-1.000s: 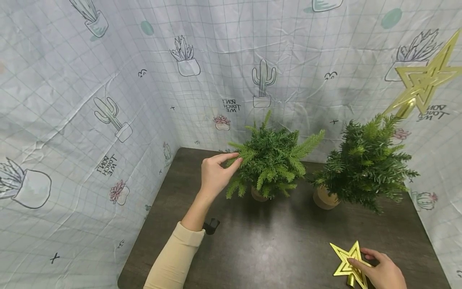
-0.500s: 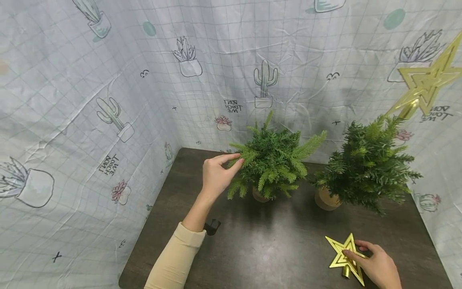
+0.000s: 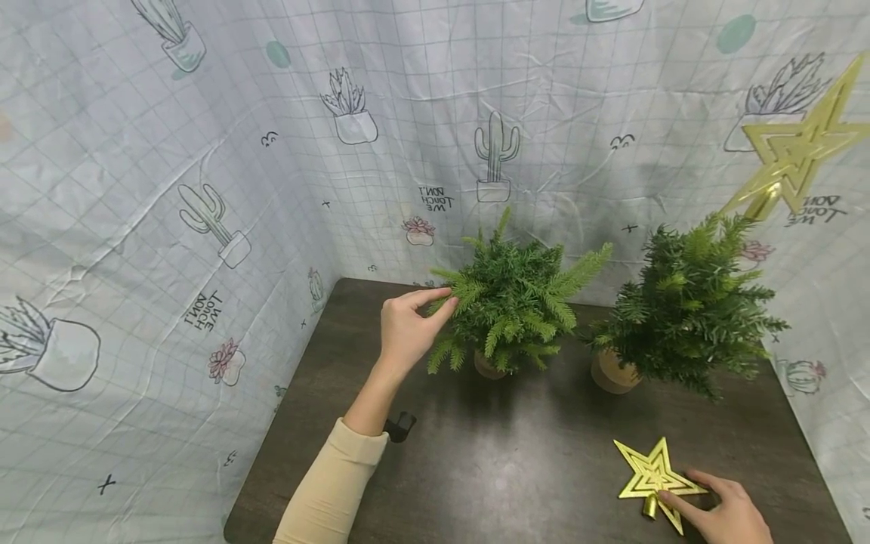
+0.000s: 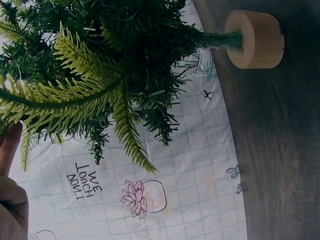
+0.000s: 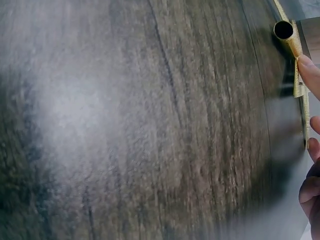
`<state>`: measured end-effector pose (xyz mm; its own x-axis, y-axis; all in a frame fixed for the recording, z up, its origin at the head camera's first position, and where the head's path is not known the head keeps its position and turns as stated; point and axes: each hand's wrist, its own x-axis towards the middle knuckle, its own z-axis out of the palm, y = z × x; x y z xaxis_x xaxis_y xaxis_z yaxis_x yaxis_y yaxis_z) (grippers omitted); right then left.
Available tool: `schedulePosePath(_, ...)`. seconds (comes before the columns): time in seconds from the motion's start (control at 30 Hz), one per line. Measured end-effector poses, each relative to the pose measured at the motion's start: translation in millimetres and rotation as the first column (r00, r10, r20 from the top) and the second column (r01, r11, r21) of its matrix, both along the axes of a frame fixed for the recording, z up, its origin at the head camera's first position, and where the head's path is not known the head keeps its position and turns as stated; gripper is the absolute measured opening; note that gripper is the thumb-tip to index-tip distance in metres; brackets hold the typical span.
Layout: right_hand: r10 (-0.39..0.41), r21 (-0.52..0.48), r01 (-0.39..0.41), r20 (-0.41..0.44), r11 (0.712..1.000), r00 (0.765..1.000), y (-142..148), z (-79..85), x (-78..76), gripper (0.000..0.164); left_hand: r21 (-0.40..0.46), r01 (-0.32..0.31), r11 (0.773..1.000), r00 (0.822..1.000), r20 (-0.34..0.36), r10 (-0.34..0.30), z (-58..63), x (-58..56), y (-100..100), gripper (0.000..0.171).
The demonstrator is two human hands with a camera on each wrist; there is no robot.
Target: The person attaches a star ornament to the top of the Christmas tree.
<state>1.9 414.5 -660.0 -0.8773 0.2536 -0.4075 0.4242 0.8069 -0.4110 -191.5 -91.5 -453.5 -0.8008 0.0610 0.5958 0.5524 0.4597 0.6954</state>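
The right hand (image 3: 732, 515) pinches the gold star (image 3: 654, 477) over the table (image 3: 503, 461); the left hand (image 3: 406, 329) pinches the left tree (image 3: 513, 295) by its edge. Tugging could topple it; a slack pinch, drop the star.

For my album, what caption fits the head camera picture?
Left fingers at a green tree, right fingers touching a gold star.
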Motion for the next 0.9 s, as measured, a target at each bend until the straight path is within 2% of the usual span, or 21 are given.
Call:
schedulePosePath(0.13, 0.092, -0.002, -0.092, -0.041, 0.996, 0.995, 5.7, -1.2, 0.0, 0.105, -0.001, -0.002, 1.000, 1.000, 0.002, 0.002, -0.3, 0.9, -0.2, 0.020)
schedulePosePath(0.23, 0.079, 0.015, -0.079, -0.033, 0.997, 0.996, 6.9, -2.6, 1.3, 0.106, 0.000, -0.004, 1.000, 1.000, -0.001, 0.004, -0.5, 1.4, -0.5, 0.021)
schedulePosePath(0.47, -0.056, 0.115, 0.057, -0.018, 0.992, 0.998, 0.1, -6.1, 8.1, 0.114, 0.004, -0.006, 1.000, 1.000, 0.000, 0.006, -1.9, 2.4, -1.1, 0.021)
schedulePosePath(0.67, -0.195, 0.113, 0.186, 0.069, 0.976, 0.978, -7.6, -7.7, 16.1, 0.121, 0.000, 0.004, 1.000, 1.000, 0.007, -0.004, -1.5, 2.5, -0.1, 0.021)
schedulePosePath(0.9, -0.210, 0.090, 0.203, 0.083, 0.975, 0.974, -8.8, -11.9, 20.8, 0.125, 0.002, -0.003, 1.000, 1.000, 0.002, 0.003, 0.1, 2.9, -0.7, 0.021)
